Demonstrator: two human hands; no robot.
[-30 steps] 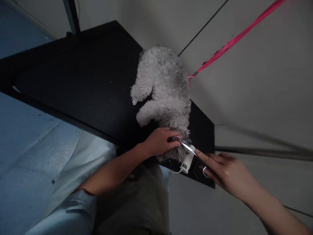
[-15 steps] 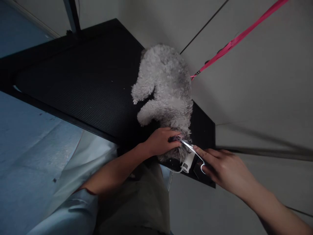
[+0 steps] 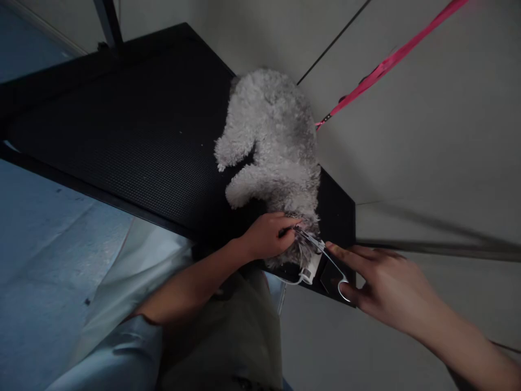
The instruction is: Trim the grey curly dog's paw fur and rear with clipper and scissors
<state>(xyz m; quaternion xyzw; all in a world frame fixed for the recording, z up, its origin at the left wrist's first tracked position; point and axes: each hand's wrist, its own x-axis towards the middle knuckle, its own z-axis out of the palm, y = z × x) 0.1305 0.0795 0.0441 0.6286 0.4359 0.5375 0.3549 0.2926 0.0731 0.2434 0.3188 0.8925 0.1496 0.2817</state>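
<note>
A grey curly-coated dog [image 3: 280, 125] is on the black table, its head end toward me. My left hand [image 3: 271, 234] is closed at its head, thumb and fingers gripping what appears to be an ear, mostly hidden by the hand. In my right hand [image 3: 385, 282] is a slim metal hemostat [image 3: 325, 251] with short jaws and ring handles. Its tips touch the hair just beside my left fingertips. The forefinger lies along the shank, and the thumb is at a ring. Under the dog's head lies a white cylindrical object [image 3: 310, 271], partly covered.
The black textured grooming table [image 3: 134, 136] runs to the left, with a dark post [image 3: 109, 24] at its far edge. A red leash [image 3: 386, 65] stretches from the dog to the upper right, near a thin dark cord [image 3: 334, 41]. A pale cord [image 3: 290, 282] curves at the near edge.
The hemostat has turned slightly and its ring shows lower and to the right, my right hand shifting right with it. My left hand keeps its hold. The view has moved slightly.
</note>
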